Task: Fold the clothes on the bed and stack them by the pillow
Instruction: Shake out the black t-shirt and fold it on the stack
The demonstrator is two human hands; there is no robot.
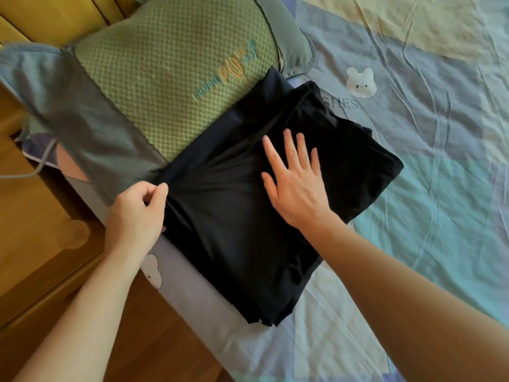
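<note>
Now the left hand (137,213) pinches the edge of the folded dark garment (234,216) beside the green pillow (170,64), while the right hand (294,183) presses flat on it, fingers spread.

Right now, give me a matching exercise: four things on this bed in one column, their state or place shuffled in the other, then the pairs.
Things:
1. left hand
2. right hand
3. pillow
4. dark folded garment

States or places:
A. green, quilted, at the head of the bed
B. flat, fingers spread, pressing on cloth
C. pinching a cloth edge
D. lying beside the pillow, near the bed's edge

Pairs: 1-C, 2-B, 3-A, 4-D
</note>
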